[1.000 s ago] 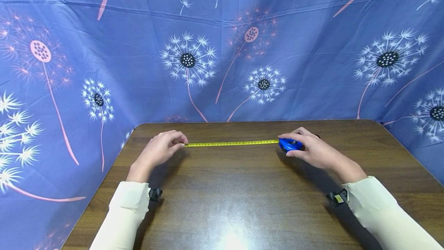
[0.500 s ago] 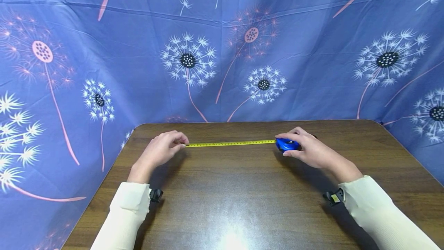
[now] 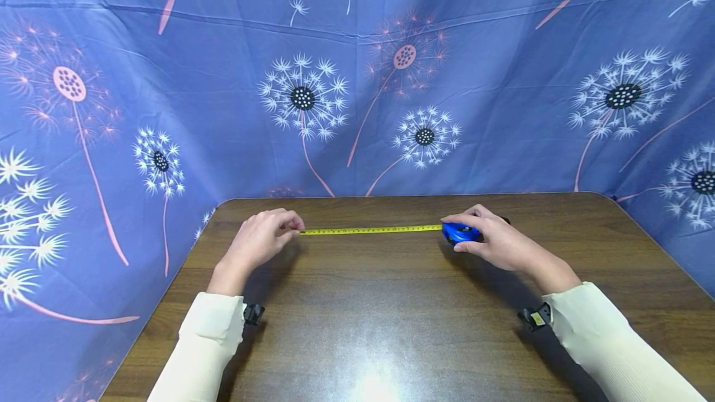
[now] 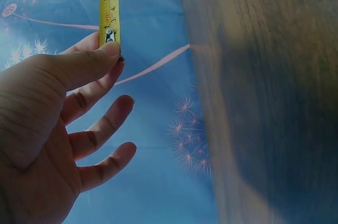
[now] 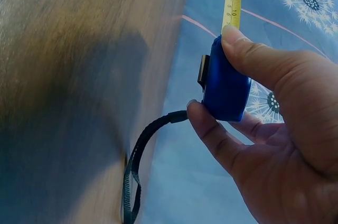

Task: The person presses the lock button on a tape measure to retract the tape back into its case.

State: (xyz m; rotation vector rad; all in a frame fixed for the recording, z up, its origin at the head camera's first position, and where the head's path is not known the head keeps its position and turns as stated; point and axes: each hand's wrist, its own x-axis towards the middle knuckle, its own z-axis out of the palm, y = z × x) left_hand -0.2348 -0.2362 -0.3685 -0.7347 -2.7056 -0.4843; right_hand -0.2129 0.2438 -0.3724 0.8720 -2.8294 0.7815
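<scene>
A blue tape measure [image 3: 462, 234] is gripped between the thumb and fingers of my right hand [image 3: 497, 239]. Its yellow blade [image 3: 371, 230] stretches leftward, roughly straight, to my left hand [image 3: 261, 239]. In the left wrist view the thumb and index finger pinch the blade's metal end hook [image 4: 110, 35], while the other fingers are spread. The right wrist view has the thumb at the mouth of the blue case [image 5: 227, 84], where the blade comes out. A black wrist strap [image 5: 134, 160] hangs from the case.
Below the hands lies a brown wood-grain table [image 3: 357, 290], with a bright light reflection near its front. A blue dandelion-print cloth [image 3: 357, 79] hangs behind the table and along its sides. Dark cameras sit on both wrists, at the cream sleeves [image 3: 195, 346].
The right hand has moved slightly left with the tape measure case, so the stretch of blade between the hands is a little shorter. The left hand has hardly moved.
</scene>
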